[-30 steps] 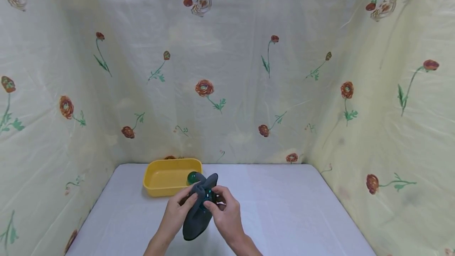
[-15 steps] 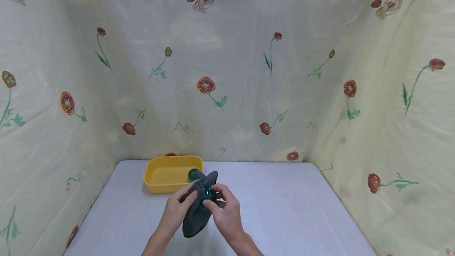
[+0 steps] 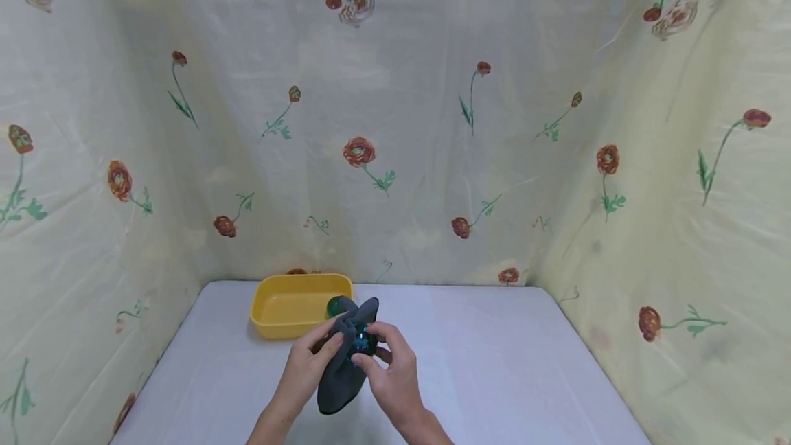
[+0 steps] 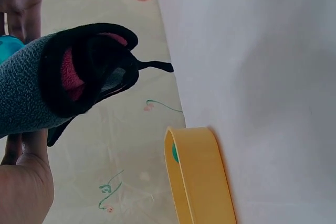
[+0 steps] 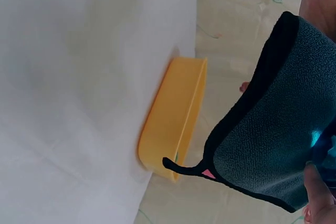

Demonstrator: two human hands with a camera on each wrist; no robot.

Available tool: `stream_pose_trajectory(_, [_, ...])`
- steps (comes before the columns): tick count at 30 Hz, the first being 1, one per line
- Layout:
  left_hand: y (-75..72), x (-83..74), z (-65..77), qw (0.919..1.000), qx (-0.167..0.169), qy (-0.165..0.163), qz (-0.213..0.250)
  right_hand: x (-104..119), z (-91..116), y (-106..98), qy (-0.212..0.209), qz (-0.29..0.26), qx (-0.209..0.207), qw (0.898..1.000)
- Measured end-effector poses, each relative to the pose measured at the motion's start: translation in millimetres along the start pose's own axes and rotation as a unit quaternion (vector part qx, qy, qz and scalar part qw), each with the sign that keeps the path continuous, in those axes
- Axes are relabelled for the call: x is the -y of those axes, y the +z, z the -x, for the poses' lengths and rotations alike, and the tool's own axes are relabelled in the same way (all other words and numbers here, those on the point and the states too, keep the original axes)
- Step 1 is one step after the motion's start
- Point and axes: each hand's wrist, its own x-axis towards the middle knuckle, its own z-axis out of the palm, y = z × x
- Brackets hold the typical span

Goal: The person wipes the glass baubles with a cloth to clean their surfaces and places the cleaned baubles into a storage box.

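Note:
A grey-blue cleaning cloth (image 3: 340, 386) with black edging is bunched above the table. My left hand (image 3: 307, 357) grips it from the left, thumb on its near face. In the left wrist view, the folded cloth (image 4: 23, 87) shows a pink inner side and a black hanging loop (image 4: 156, 65). My right hand (image 3: 397, 375) pinches a shiny teal ball (image 3: 363, 342) against the cloth, with thumb and fingertips at its right side. Part of the ball is hidden by the cloth and fingers. The right wrist view shows only a sliver of the ball (image 5: 329, 153) beside the cloth (image 5: 278, 129).
Behind the hands, at the back left of the white table (image 3: 494, 362), stands a yellow tray (image 3: 287, 330). A green ball (image 3: 334, 305) lies in its right end, partly covered by the cloth in the head view. Flowered curtains (image 3: 408, 122) enclose the table's back and sides.
The right fingers have shifted slightly on the teal ball, and more of its round surface shows. Both hands and the cloth otherwise stay nearly in place.

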Motion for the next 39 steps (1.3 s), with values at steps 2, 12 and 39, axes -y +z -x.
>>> stream_pose_trajectory(2, [0.5, -1.7, -1.2, 1.0, 0.001, 0.002, 0.002, -0.7, -1.2, -0.4, -0.008, 0.004, -0.004, 1.0])
stream_pose_trajectory(12, [3.4, -6.1, -2.0, 0.9999, 0.008, -0.007, -0.001, -2.1, -1.1, -3.8, -0.044, 0.01, -0.004, 0.999])
stream_pose_trajectory(39, [9.5, -6.1, -3.0, 0.9999, 0.006, -0.009, 0.004, -5.4, 2.9, -3.4, -0.089, 0.064, -0.031, 0.994])
